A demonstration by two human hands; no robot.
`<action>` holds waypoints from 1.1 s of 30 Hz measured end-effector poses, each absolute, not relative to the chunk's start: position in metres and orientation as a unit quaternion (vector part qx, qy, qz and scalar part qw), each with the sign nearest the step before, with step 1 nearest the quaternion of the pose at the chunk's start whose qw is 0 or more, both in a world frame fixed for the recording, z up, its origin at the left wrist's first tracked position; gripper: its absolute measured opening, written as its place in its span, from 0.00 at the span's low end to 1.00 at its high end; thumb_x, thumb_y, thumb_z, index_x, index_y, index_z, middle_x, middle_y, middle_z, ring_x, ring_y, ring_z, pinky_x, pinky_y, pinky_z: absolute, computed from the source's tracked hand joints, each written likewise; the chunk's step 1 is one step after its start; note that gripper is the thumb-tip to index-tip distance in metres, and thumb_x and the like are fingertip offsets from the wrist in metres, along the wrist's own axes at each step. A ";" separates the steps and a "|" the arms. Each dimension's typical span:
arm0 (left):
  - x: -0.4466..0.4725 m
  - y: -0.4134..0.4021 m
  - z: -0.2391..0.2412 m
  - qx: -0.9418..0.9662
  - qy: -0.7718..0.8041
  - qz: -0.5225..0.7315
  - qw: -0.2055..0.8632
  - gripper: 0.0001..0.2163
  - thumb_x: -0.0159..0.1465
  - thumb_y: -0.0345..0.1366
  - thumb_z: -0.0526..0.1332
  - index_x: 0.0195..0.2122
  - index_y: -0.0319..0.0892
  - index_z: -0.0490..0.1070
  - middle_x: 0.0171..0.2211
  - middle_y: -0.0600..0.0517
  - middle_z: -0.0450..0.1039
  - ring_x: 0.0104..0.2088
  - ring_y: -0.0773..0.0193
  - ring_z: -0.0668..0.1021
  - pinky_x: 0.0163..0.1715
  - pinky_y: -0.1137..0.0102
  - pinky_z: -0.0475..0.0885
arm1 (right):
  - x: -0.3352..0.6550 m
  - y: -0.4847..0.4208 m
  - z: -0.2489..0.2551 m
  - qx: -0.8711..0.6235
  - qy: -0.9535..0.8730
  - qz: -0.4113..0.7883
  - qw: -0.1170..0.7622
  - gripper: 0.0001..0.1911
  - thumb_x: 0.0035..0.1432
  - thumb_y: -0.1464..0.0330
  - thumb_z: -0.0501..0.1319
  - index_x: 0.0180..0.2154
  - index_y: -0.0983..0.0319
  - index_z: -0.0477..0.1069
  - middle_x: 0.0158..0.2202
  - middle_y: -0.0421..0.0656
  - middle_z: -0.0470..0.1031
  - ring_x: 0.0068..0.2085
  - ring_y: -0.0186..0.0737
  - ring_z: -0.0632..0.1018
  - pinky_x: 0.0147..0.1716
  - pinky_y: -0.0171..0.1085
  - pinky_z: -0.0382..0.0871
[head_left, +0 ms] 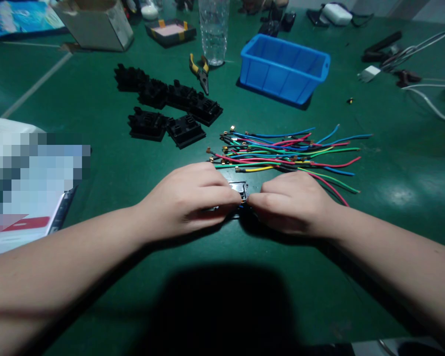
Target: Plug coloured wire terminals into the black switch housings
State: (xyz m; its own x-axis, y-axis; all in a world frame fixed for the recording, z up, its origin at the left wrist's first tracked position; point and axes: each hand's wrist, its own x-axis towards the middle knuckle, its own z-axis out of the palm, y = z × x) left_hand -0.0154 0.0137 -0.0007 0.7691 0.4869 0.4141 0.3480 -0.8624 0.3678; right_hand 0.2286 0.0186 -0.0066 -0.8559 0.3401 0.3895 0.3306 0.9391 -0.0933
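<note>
My left hand [191, 200] is closed over a black plastic connector block [239, 189] that rests on the green mat, and most of the block is hidden under its fingers. My right hand [291, 202] meets it from the right with fingers pinched together at the block's edge. What the pinch holds is too small to make out. Just beyond both hands lies a loose bundle of coloured wires [289, 151] with brass terminals on their left ends.
Several more black connector blocks [166, 106] lie in two rows at the centre left. Yellow-handled pliers [201, 71], a clear water bottle [214, 29] and a blue bin [284, 69] stand further back. A cardboard box [96, 24] is far left, cables [411, 54] far right, and papers [22, 188] at my left.
</note>
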 end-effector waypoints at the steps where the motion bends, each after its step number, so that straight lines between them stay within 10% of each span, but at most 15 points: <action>1: -0.015 0.014 -0.001 0.931 0.224 0.253 0.135 0.06 0.65 0.30 0.60 0.40 0.38 0.76 0.36 0.46 0.78 0.33 0.65 0.76 0.35 0.71 0.68 | 0.229 0.018 -0.007 -0.176 -0.963 0.012 0.204 0.11 0.66 0.70 0.50 0.38 0.61 0.70 0.22 0.37 0.68 0.23 0.34 0.65 0.24 0.38 0.48; 33: -0.015 0.011 0.001 0.932 0.234 0.256 0.101 0.06 0.66 0.32 0.59 0.39 0.40 0.76 0.31 0.49 0.76 0.28 0.67 0.74 0.29 0.74 0.66 | 0.226 0.013 -0.004 -0.227 -0.935 0.157 0.221 0.03 0.61 0.72 0.57 0.36 0.61 0.69 0.25 0.38 0.73 0.24 0.32 0.68 0.26 0.32 0.57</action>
State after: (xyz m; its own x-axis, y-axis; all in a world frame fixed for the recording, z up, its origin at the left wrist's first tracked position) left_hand -0.0155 0.0112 0.0012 0.7590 0.4887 0.4302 0.3856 -0.8699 0.3077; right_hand 0.2261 0.0133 -0.0042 -0.7989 0.4942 0.3428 0.3553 0.8476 -0.3940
